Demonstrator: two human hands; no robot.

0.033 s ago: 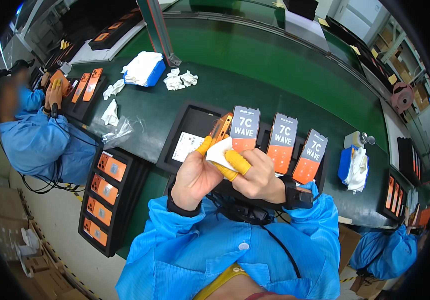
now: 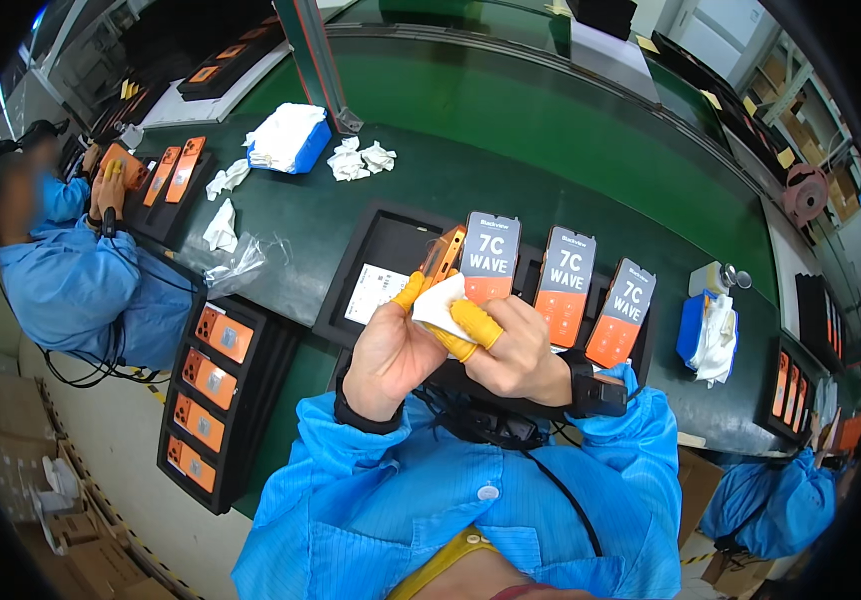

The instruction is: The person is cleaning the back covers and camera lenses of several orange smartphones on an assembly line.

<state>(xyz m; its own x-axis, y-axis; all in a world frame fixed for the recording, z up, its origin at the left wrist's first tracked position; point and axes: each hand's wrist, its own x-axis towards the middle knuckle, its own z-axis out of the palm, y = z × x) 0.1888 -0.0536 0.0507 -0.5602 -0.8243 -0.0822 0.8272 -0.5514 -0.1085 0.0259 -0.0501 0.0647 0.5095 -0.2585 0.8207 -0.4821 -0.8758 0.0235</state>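
An orange phone (image 2: pixel 445 254) is tilted up on its side, edge and side buttons showing, with my left hand (image 2: pixel 391 355) closed round its lower part. My right hand (image 2: pixel 511 350) pinches a folded white cloth (image 2: pixel 438 303) against the phone's lower end; the cloth and fingers hide that end. Yellow finger cots cover fingertips on both hands. Behind them lies a black tray (image 2: pixel 376 225) bearing a white label sheet (image 2: pixel 375 292). In it stand three phones with grey-and-orange printed front films: one by the cloth (image 2: pixel 491 250), a middle one (image 2: pixel 564 285) and a right one (image 2: pixel 622 312).
Left of me, another black tray (image 2: pixel 173 400) holds several orange phones. Blue boxes of white wipes stand at the far left (image 2: pixel 316 145) and right (image 2: pixel 691 335); beside the right one is a small bottle (image 2: pixel 711 278). Crumpled wipes (image 2: pixel 351 160) and clear plastic (image 2: pixel 241 268) lie leftward. Co-workers sit either side.
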